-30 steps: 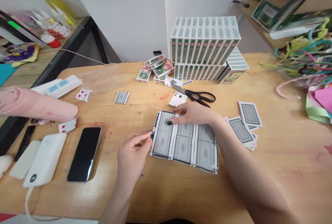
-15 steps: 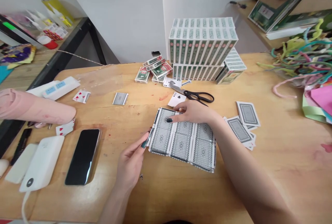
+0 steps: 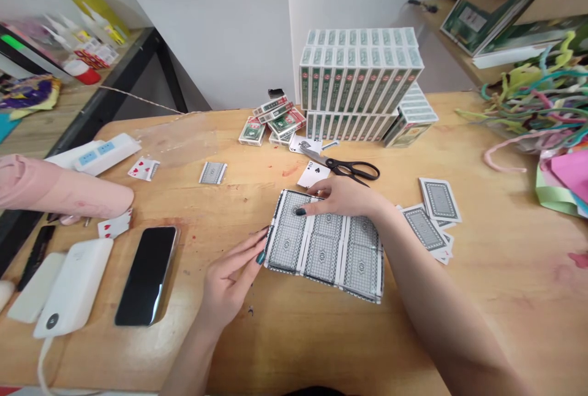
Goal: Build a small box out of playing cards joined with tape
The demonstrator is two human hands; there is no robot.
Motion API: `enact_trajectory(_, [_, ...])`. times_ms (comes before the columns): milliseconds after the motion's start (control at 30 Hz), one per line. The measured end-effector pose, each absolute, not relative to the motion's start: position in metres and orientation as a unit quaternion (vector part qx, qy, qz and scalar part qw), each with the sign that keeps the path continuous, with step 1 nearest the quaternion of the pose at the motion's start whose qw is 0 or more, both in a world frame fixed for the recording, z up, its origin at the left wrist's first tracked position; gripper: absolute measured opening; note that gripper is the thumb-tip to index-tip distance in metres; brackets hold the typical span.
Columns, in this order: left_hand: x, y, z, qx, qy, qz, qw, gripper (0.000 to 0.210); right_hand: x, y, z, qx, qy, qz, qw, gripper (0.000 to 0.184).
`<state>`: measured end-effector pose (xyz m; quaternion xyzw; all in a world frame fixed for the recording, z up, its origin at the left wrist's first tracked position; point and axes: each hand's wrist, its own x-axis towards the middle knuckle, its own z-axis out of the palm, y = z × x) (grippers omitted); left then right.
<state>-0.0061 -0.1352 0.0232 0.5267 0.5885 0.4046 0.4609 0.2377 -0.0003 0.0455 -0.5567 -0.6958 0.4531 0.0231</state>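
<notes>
A flat panel of joined playing cards [image 3: 322, 255], grey patterned backs facing up, is held slightly tilted over the wooden table. Its left edge is pinched by my left hand [image 3: 232, 276], thumb on the near side and fingers behind the edge. Across the far edge reaches my right hand [image 3: 346, 199], thumb lying on the card backs and the other fingers hidden behind the panel. Black-handled scissors [image 3: 351, 169] lie just beyond my right hand. Beside them are a two of spades [image 3: 313, 174] and another spade card [image 3: 305, 145].
Stacked card boxes [image 3: 361, 87] stand at the back, with loose card boxes [image 3: 280, 119] to their left. Loose cards [image 3: 425, 229] lie on the right. Left are a phone [image 3: 147, 276], power bank [image 3: 73, 289], pink cylindrical item [image 3: 68, 191] and power strip [image 3: 105, 154]. Coloured pipe cleaners [image 3: 542, 96] heap at right.
My left hand has shifted its hold on the panel's left edge, its thumb moving slightly right and its wrist slightly left. My right hand and the panel have barely moved.
</notes>
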Motion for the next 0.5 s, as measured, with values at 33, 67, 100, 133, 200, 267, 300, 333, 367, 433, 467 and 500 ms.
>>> enact_trajectory(33, [-0.006, -0.134, 0.025, 0.527, 0.591, 0.404, 0.459, 0.022, 0.237, 0.0, 0.045, -0.556, -0.696, 0.454, 0.022, 0.076])
enact_trajectory(67, [-0.004, -0.132, 0.025, 0.51, 0.6, 0.407, 0.463, 0.02, 0.237, 0.0, 0.045, -0.556, -0.696, 0.453, 0.02, 0.075])
enact_trajectory(100, [-0.002, -0.13, 0.025, 0.48, 0.612, 0.414, 0.473, 0.019, 0.237, 0.0, 0.045, -0.556, -0.697, 0.452, 0.018, 0.076])
enact_trajectory(133, [0.0, -0.127, 0.024, 0.441, 0.621, 0.423, 0.491, 0.018, 0.237, 0.0, 0.046, -0.557, -0.697, 0.452, 0.017, 0.076])
enact_trajectory(200, [0.004, -0.121, 0.021, 0.353, 0.621, 0.445, 0.541, 0.018, 0.237, 0.0, 0.047, -0.556, -0.699, 0.449, 0.015, 0.076])
enact_trajectory(267, [0.006, -0.116, 0.019, 0.274, 0.609, 0.452, 0.591, 0.023, 0.237, -0.001, 0.049, -0.554, -0.702, 0.447, 0.015, 0.075])
enact_trajectory(300, [0.006, -0.114, 0.02, 0.245, 0.605, 0.447, 0.611, 0.026, 0.237, -0.001, 0.05, -0.554, -0.703, 0.446, 0.015, 0.075])
enact_trajectory(333, [0.006, -0.112, 0.021, 0.225, 0.602, 0.442, 0.626, 0.029, 0.237, -0.001, 0.05, -0.554, -0.703, 0.446, 0.015, 0.075])
enact_trajectory(367, [0.006, -0.11, 0.022, 0.214, 0.599, 0.438, 0.636, 0.032, 0.237, -0.001, 0.051, -0.554, -0.702, 0.446, 0.015, 0.075])
enact_trajectory(433, [0.005, -0.107, 0.025, 0.212, 0.599, 0.426, 0.643, 0.037, 0.237, -0.001, 0.051, -0.555, -0.701, 0.447, 0.014, 0.077])
enact_trajectory(467, [0.004, -0.106, 0.027, 0.22, 0.604, 0.417, 0.643, 0.038, 0.237, -0.001, 0.05, -0.556, -0.7, 0.448, 0.014, 0.078])
enact_trajectory(500, [0.004, -0.106, 0.028, 0.234, 0.61, 0.406, 0.639, 0.037, 0.237, -0.001, 0.05, -0.557, -0.7, 0.448, 0.014, 0.078])
